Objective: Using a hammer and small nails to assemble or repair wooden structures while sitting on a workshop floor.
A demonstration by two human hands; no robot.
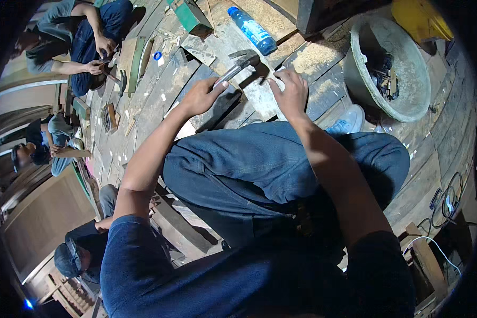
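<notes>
My left hand (200, 96) is closed round the handle of a claw hammer (243, 59). The hammer's metal head hangs over a pale, worn board (261, 100) and casts a dark shadow on it. At the board's right edge, my right hand (291, 91) has its fingers curled toward the thumb. Whatever those fingers pinch, if anything, is too small to make out. A dark wooden block (217, 111) lies below the hammer, beside the board. Just beyond the hammer rests a blue plastic bottle (253, 32) on its side.
To the right stands a grey bucket (416, 98) holding dark scraps. A green box-shaped piece (190, 18) lies at the far side. Sawdust (315, 57) and wood chips litter the plank floor. Several people sit on the left; one holds another hammer (122, 82). Cables (448, 204) lie at right.
</notes>
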